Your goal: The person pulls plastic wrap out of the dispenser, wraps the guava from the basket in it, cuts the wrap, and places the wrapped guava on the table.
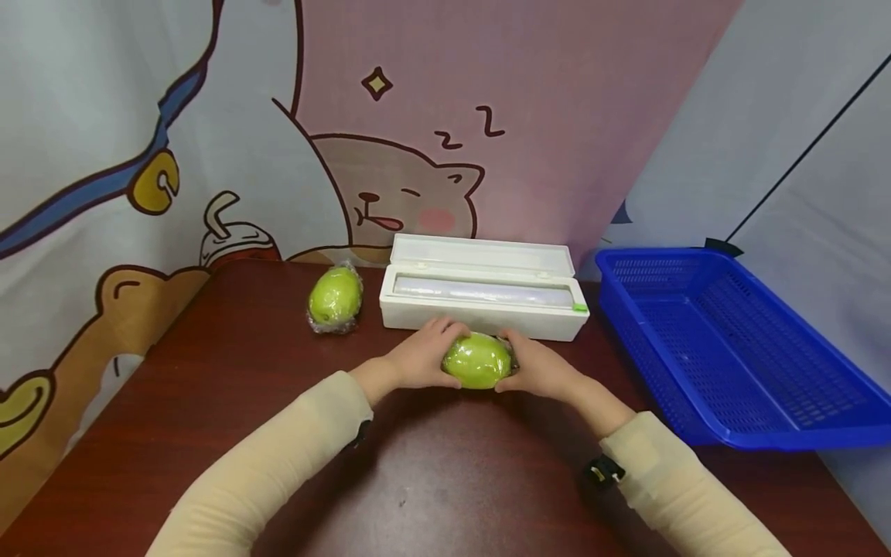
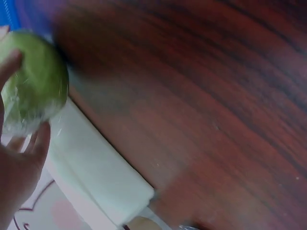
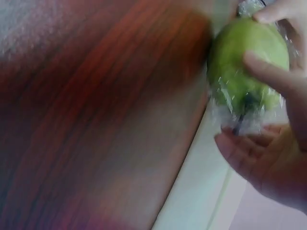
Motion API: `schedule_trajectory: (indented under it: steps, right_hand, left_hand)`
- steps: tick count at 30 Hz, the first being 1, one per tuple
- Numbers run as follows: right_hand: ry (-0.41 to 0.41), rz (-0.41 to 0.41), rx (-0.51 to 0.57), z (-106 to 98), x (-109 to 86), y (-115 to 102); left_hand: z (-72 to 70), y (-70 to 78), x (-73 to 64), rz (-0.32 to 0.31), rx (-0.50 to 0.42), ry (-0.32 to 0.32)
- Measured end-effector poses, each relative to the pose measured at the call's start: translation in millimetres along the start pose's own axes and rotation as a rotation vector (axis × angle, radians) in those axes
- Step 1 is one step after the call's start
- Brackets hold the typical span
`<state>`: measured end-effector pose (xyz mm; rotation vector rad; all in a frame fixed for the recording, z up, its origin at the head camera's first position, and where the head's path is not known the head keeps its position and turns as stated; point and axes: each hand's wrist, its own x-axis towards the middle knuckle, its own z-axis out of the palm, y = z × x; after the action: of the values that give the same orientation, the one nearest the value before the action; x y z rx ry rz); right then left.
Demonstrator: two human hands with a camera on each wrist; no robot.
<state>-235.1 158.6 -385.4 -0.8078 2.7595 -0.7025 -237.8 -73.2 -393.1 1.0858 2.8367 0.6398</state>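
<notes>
Both hands hold one smooth, oval green fruit (image 1: 477,360) wrapped in clear cling film, in front of a white box. My left hand (image 1: 426,356) grips its left end, thumb on the near side and fingers on the far side. The right hand (image 1: 541,367) grips the opposite end the same way. In the right wrist view, crinkled film (image 3: 240,120) bunches at the end of the fruit by the right fingers. The left wrist view shows the fruit (image 2: 41,72) raised beside the box.
A white cling film box (image 1: 480,316) with its lid up holds a film roll (image 1: 483,292). Left of it lies a second wrapped green fruit (image 1: 336,295). A blue plastic basket (image 1: 710,410) stands at the right. The dark wooden table (image 1: 418,487) meets a cartoon curtain behind.
</notes>
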Motion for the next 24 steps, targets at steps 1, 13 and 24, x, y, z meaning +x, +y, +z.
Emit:
schedule_trajectory:
  steps: [1, 13, 24]
  right_hand:
    - [-0.003, -0.012, 0.035, -1, 0.2, 2]
    - [0.021, -0.048, 0.258, -5, 1.4, 13]
    - [-0.017, 0.046, 0.472, 0, 7.1, 24]
  left_hand:
    - [-0.9, -1.1, -0.3, -0.016, -0.045, -0.010]
    - [-4.1, -4.1, -4.9, -0.201, -0.361, -0.164]
    - [2.9, 2.8, 0.7, -0.287, -0.312, -0.171]
